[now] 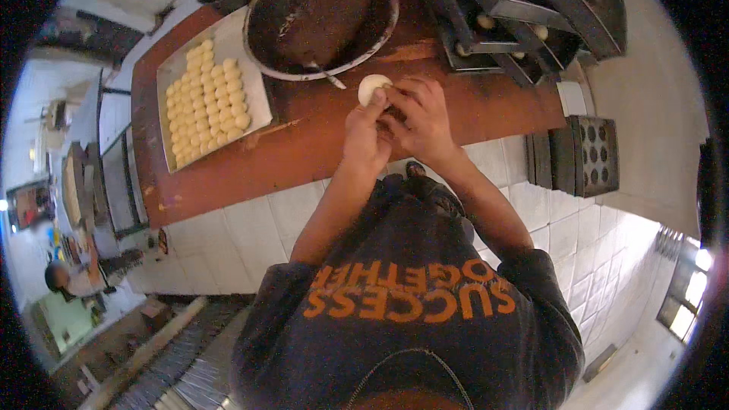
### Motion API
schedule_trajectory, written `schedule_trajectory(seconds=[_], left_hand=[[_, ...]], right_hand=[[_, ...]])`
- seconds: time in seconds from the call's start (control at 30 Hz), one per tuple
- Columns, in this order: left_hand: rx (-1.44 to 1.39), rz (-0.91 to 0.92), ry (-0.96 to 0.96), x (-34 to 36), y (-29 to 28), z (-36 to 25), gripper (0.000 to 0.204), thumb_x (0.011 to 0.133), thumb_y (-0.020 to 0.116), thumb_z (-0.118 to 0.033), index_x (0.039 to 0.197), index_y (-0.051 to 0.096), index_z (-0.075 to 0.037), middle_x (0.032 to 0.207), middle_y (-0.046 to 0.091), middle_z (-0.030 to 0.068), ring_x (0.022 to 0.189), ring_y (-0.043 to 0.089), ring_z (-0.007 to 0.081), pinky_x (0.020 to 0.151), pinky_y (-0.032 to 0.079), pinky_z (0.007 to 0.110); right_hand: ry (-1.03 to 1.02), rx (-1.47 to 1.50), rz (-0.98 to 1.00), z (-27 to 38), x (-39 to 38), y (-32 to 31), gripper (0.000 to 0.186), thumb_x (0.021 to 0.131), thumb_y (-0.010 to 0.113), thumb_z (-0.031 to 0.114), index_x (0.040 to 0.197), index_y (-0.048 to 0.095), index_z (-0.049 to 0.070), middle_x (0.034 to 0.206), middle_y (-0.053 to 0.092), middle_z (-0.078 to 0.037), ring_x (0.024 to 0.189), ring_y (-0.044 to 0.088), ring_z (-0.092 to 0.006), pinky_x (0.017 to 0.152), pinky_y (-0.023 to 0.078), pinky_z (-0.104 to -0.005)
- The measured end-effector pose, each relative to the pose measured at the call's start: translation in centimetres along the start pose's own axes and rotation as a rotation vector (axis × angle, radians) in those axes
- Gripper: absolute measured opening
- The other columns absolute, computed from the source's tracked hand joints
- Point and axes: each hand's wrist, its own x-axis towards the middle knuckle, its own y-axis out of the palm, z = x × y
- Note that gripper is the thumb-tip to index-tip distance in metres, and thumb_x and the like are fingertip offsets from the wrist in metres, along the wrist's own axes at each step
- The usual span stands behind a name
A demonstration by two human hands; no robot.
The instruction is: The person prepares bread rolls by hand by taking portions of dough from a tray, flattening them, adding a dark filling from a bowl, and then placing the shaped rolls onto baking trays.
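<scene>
The left hand [367,130] grips the pale dough piece [372,87] near the bowl [290,75], probably for easy reach; whether the curled right hand [421,115] grips, I cannot tell.

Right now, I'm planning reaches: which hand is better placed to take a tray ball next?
Probably the left hand: it lies nearer the tray of yellow balls, though it holds a pale round piece beside the right hand.

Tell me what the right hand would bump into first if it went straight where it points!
The right hand would likely meet the pale round dough piece just in front of it first, along with the left hand. Farther along seems to be the big bowl, but depth is unclear.
</scene>
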Motion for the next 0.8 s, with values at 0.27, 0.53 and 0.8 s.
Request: schedule_trajectory(seconds=[0.27,0.53,0.8], left_hand=[[0.653,0.05,0.263,0.9,2.8,-0.7,0.024,0.078,0.061,-0.003,0.1,0.054,0.0,0.092,0.059,0.0062,0.082,0.057,0.0115,0.072,0.047,0.024],[1.263,0.4,0.851,-1.5,8.0,-3.2,0.042,0.064,0.064,0.002,0.104,0.054,-0.005,0.093,0.06,0.0102,0.074,0.059,0.0182,0.067,0.048,0.029],[1.528,0.44,1.273,-0.1,11.0,-2.6,0.02,0.06,0.069,-0.002,0.078,0.062,-0.007,0.075,0.056,0.0068,0.07,0.055,0.0236,0.058,0.045,0.031]], right_hand=[[0.244,0.127,0.041,-0.8,0.3,-4.7,0.022,0.063,0.066,0.007,0.085,0.061,0.004,0.087,0.059,-0.011,0.081,0.057,-0.028,0.07,0.047,-0.0358],[0.664,0.849,-0.128,-0.9,2.5,-7.0,0.017,0.079,0.056,0.012,0.091,0.06,0.002,0.092,0.061,-0.011,0.084,0.059,-0.0234,0.073,0.047,-0.0294],[1.245,1.549,-0.093,-3.2,1.9,-8.6,0.027,0.09,0.039,0.02,0.103,0.051,0.0,0.098,0.057,-0.011,0.088,0.057,-0.019,0.076,0.05,-0.0314]])
